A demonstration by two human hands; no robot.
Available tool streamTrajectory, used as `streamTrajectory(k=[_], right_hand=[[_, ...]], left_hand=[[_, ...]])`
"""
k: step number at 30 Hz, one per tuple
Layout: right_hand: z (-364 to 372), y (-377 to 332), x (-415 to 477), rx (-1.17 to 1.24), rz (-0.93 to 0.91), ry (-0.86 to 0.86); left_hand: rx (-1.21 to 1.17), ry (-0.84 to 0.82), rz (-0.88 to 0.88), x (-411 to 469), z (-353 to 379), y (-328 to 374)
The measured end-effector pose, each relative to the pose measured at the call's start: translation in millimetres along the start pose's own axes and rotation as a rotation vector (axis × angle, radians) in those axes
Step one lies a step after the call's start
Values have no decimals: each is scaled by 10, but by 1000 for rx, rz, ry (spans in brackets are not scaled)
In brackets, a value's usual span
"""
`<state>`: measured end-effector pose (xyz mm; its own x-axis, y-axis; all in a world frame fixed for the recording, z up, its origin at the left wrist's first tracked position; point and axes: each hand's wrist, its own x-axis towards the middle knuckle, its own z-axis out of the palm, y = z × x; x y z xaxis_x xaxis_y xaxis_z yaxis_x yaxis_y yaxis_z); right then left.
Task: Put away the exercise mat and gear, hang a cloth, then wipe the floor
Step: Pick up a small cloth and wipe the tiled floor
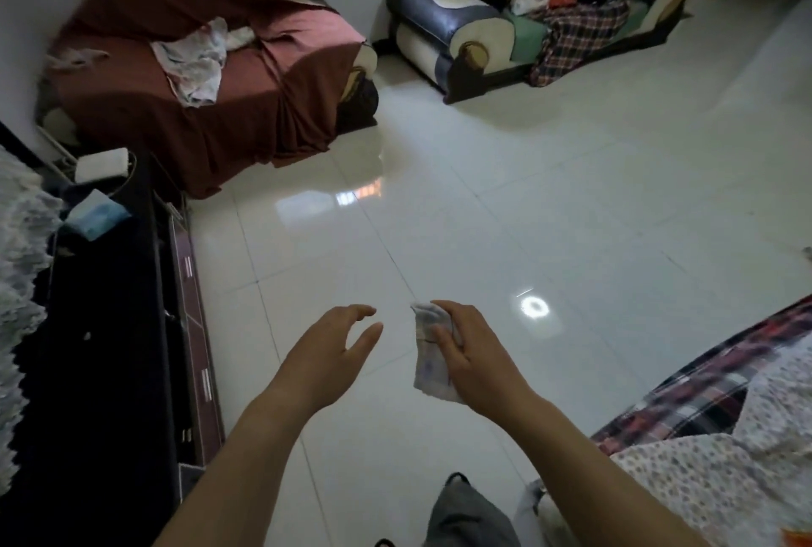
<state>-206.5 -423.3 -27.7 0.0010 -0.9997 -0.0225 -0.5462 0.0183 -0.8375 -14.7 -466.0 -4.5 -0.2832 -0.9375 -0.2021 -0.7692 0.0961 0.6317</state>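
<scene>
Right hand (472,355) holds a small white cloth (430,364) near the centre of view. Thumb and fingers are curled and pinched on its upper part, and the rest hangs down under the palm, above the floor (571,204). Left hand (327,353) is just beside it on the left with a gap between them, not touching the cloth. Its fingers are apart and only slightly bent, thumb out, holding nothing. Both forearms are bare and come in from the near edge. The floor is glossy white tile with a bright round light reflection (534,307) just right of the right hand. Far left: armchair (132,107) under a maroon cover, with pale crumpled garments (193,65) on the seat. Far right: dark blue and cream sofa (439,15) piled with clothes and bags; a plaid blanket (580,37) drapes over its front down to the tiles. Along the left side is a dark low cabinet (101,349) with a white box (101,166) and a blue-white pack (94,212) on its far end. White lace fabric (17,283) sits at the left edge. Near right: plaid fabric (685,393) with floral-print fabric (703,480) lying over it; what is underneath cannot be told. A grey trouser leg (465,516) shows at the near edge between the forearms.
</scene>
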Motion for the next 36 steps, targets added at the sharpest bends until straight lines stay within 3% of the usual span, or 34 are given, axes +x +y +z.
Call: streamTrajectory(k=[9,18,27,36], right_hand=[[-154,423,1614,-33,65,47],[-484,405,3355,-42,51,22],[236,-4,4957,-70,-4,-108],[968,-611,6638,-89,26,-51]], left_hand=[[69,-48,-21,1703,-250,-69],[94,-25,-41,3274,-784,47],[55,-13,-115,4320,-1546,-827],[138,-31,-19,5800,-2791,-1646]])
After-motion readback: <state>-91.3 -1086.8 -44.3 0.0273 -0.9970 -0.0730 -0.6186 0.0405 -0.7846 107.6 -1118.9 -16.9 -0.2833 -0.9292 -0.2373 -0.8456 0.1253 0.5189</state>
